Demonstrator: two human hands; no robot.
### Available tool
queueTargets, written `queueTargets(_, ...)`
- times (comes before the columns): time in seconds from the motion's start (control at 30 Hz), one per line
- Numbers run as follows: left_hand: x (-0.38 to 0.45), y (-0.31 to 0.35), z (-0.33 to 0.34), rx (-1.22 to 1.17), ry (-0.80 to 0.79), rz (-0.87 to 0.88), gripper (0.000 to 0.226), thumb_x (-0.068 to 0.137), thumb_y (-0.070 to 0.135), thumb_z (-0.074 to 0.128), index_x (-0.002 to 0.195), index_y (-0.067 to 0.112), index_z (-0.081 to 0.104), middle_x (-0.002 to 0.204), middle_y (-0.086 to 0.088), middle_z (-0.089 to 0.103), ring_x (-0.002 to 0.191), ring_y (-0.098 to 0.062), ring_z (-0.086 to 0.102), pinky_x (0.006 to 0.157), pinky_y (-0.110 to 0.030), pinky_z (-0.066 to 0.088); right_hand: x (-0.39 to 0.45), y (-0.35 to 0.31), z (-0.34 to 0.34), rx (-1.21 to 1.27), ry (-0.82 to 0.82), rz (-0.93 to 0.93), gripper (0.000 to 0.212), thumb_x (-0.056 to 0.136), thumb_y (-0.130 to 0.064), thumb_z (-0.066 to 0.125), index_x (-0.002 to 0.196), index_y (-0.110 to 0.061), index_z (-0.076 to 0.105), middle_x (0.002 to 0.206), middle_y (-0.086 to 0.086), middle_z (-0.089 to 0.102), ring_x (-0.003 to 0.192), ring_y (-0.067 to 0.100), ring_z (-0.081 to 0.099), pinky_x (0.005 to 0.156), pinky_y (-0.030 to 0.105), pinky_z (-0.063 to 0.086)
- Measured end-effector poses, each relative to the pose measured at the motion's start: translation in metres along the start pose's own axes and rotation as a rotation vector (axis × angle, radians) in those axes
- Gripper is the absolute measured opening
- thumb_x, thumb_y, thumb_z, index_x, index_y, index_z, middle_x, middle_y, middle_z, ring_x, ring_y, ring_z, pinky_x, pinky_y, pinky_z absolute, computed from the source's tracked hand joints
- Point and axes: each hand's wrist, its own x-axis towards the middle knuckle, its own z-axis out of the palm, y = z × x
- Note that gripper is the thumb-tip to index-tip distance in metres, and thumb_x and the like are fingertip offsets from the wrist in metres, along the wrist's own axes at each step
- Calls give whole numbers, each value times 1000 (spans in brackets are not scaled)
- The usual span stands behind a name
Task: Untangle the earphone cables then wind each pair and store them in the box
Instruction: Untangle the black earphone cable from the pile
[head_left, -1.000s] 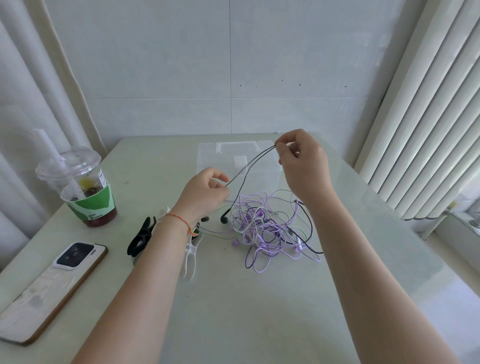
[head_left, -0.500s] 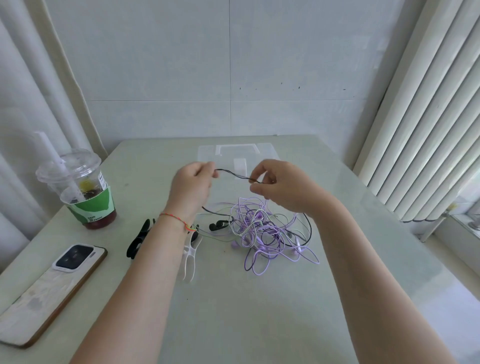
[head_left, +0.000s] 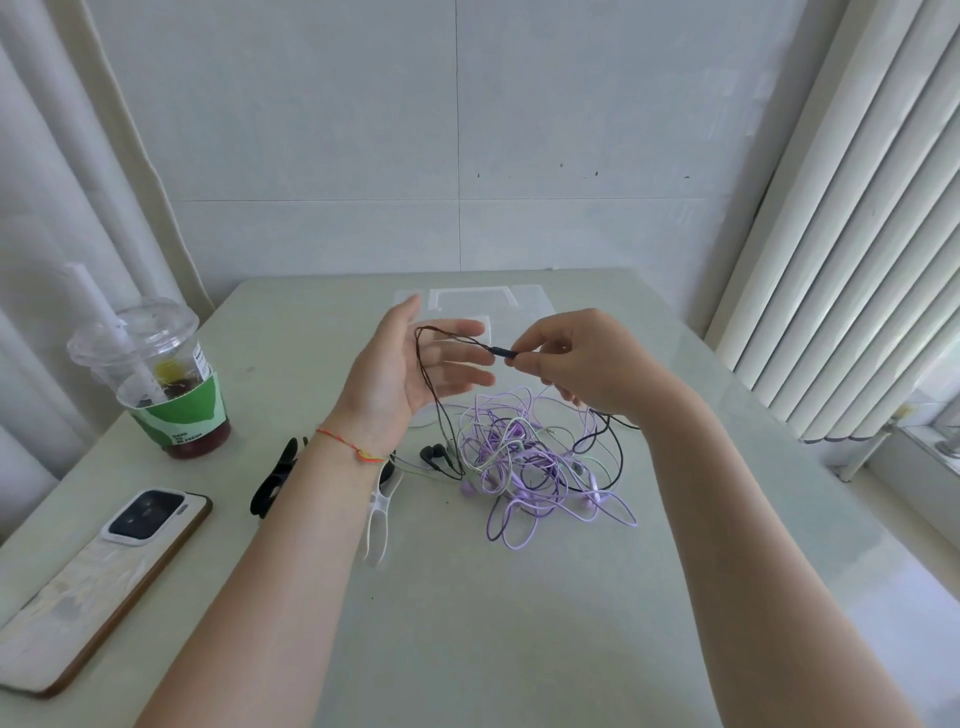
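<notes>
A tangle of purple, white and black earphone cables (head_left: 530, 457) lies mid-table. My left hand (head_left: 410, 364) is raised above it with straight fingers, and a black earphone cable (head_left: 436, 405) loops over those fingers and hangs down to its black earbuds (head_left: 435, 453) on the table. My right hand (head_left: 582, 358) pinches the same black cable at its small splitter, close to the left fingertips. The clear plastic box (head_left: 524, 301) sits behind both hands, partly hidden by them.
A plastic cup (head_left: 156, 384) with a straw and green sleeve stands at the left. A phone (head_left: 98, 577) lies face down near the front left edge. A black clip (head_left: 275, 480) and a white clip (head_left: 379, 519) lie beside my left forearm. Blinds hang at the right.
My left hand has opened from a pinch to straight fingers, with the black cable now looped over them. My right hand has slid along to the splitter.
</notes>
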Motion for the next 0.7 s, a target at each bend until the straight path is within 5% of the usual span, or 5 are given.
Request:
queueTargets(0.1,-2,-1,-2,161,45,21,58,91,59,47,95,7,72,78,-12,71,65,-28,68,69,-32,51,0,-1,0,-29,17,-8,6,89,-25,67,86,-22,71,53,-7,52,35,3,42,43,16,35)
queueTargets(0.2,-6,-4,0,337,90,91,18,86,28,71,88,11,73,74,-3,70,59,-18,65,64,-26,50,0,0,-1,-63,34,-1,7,90,-27,64,85,-24,69,59,-4,56,40,6,47,47,20,37)
queueTargets(0.4,-6,-6,5,398,94,103,4,85,12,71,84,9,72,62,-3,65,48,-15,55,54,-24,49,-1,-1,3,-64,-13,12,9,91,-26,61,92,-20,67,65,-7,61,47,8,55,47,20,43)
queueTargets(0.53,-5,-8,5,384,84,93,3,85,11,71,86,9,72,50,2,39,42,-13,27,45,-23,22,-2,-6,8,-11,-44,-39,12,91,-31,62,100,-24,67,68,-2,56,54,13,49,54,25,41)
queueTargets(0.7,-7,0,3,297,-28,74,15,71,27,66,80,16,73,61,-5,26,44,-14,14,46,-23,12,-6,-13,9,185,-33,-76,10,92,-33,63,96,-25,68,65,7,35,57,21,34,56,33,31)
